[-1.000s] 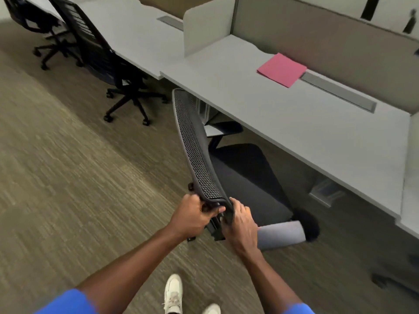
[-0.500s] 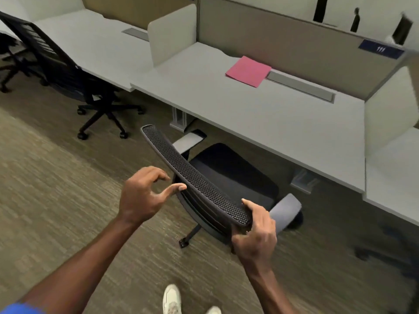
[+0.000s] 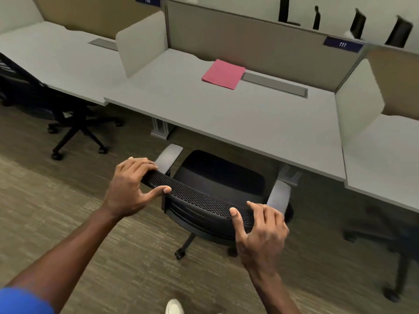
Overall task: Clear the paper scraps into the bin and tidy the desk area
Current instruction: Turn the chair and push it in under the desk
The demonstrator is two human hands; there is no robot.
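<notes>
A black mesh-backed office chair (image 3: 217, 177) stands in front of the grey desk (image 3: 238, 118), its seat partly under the desk's front edge. My left hand (image 3: 131, 189) grips the left end of the backrest's top rim. On the right end of that rim my right hand (image 3: 260, 230) holds on with thumb and fingers. A pink folder (image 3: 223, 74) lies flat at the back of the desk beside a grey cable tray (image 3: 274, 87). No paper scraps or bin are in view.
Another black chair (image 3: 45, 105) stands at the left neighbouring desk (image 3: 52, 62). White side dividers (image 3: 140, 44) and a beige back partition (image 3: 249, 44) bound the desk. A blurred dark chair base (image 3: 390, 241) is at the right. My shoe (image 3: 173, 307) is on the carpet.
The chair has turned to face the desk and rolled toward it. My left hand, which had come off the backrest, now grips its left end; the right hand stays on the right end.
</notes>
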